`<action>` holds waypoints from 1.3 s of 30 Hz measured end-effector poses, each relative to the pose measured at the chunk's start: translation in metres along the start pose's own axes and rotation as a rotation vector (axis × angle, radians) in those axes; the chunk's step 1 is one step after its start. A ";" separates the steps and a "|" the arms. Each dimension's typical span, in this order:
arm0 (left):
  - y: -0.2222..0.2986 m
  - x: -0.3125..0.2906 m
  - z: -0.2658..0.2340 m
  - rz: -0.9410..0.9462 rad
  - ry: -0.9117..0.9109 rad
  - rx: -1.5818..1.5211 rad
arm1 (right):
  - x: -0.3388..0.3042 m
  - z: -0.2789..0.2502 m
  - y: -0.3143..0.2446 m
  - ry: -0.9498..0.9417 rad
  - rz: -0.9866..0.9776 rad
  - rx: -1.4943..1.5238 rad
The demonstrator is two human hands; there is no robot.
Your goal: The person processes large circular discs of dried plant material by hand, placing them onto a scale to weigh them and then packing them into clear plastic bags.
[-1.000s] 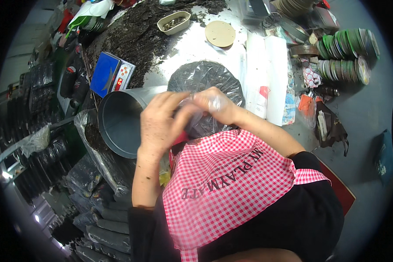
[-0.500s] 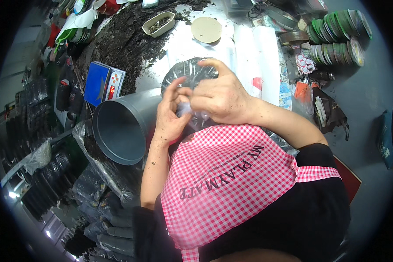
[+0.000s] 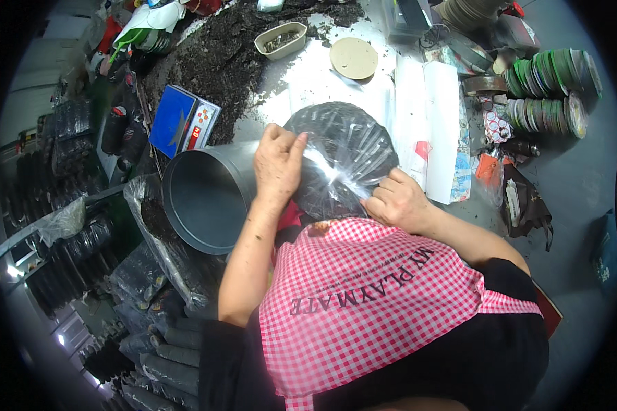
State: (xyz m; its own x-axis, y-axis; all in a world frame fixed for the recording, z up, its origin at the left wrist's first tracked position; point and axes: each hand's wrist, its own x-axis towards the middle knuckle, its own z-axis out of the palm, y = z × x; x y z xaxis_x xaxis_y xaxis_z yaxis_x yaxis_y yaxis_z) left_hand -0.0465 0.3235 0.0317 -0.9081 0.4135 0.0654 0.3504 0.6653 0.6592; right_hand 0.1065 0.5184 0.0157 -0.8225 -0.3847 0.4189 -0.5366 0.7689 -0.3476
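A clear plastic bag (image 3: 343, 133) full of dark, soil-like material stands in front of me, its top pleated toward a bright, shiny middle. On its left side my left hand (image 3: 279, 163) is closed, thumb and fingers pinching the plastic. My right hand (image 3: 396, 200) is also closed, at the bag's near right edge, gripping plastic. Taut plastic runs between the two hands; the exact pinch points are partly hidden by the fingers. Left of the bag, close to my left wrist, lies a wide grey metal tube (image 3: 209, 198) with its round mouth toward the left.
A blue scale (image 3: 178, 123) sits beyond the tube. Dark loose soil (image 3: 212, 65) covers the table's far left, near a beige tray (image 3: 281, 41) and a round beige disc (image 3: 354, 58). White sheets (image 3: 425, 130) lie to the right, with stacked green-edged discs (image 3: 552, 74) farther right.
My hands were close together over the bag's middle and have moved apart, left and right. More of the bag's pleated top shows. The view has shifted slightly.
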 end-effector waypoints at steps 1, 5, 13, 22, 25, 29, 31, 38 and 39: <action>0.001 0.003 0.001 -0.050 -0.012 -0.088 | 0.002 -0.009 0.000 -0.082 0.077 0.089; 0.015 0.004 -0.026 -0.418 -0.458 -0.886 | 0.026 -0.022 0.006 -0.011 0.337 0.631; 0.013 -0.015 -0.031 0.342 -0.588 -0.135 | 0.028 0.008 0.006 -0.012 0.310 0.517; -0.006 -0.009 -0.017 0.112 -0.484 0.003 | 0.018 -0.010 0.000 0.023 0.141 0.361; -0.018 -0.002 -0.024 -0.457 -0.587 -0.692 | 0.049 -0.007 0.001 0.014 0.237 0.833; 0.000 -0.027 -0.041 -0.112 -0.422 -0.742 | 0.051 0.009 0.002 -0.107 0.715 1.620; 0.027 -0.034 -0.049 0.276 -0.371 -0.319 | 0.053 0.011 -0.002 -0.035 0.578 1.289; 0.040 -0.020 -0.034 0.330 -0.230 0.153 | 0.056 0.020 -0.001 -0.011 0.307 0.753; 0.034 -0.019 -0.037 0.332 -0.310 0.228 | 0.057 0.019 0.000 0.013 0.325 0.850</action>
State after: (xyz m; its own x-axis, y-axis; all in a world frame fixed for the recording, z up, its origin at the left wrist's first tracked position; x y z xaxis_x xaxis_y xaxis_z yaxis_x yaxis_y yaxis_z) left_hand -0.0255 0.3150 0.0810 -0.6409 0.7676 -0.0042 0.6811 0.5711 0.4583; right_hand 0.0565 0.4867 0.0240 -0.9582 -0.2048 0.1996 -0.2406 0.2004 -0.9497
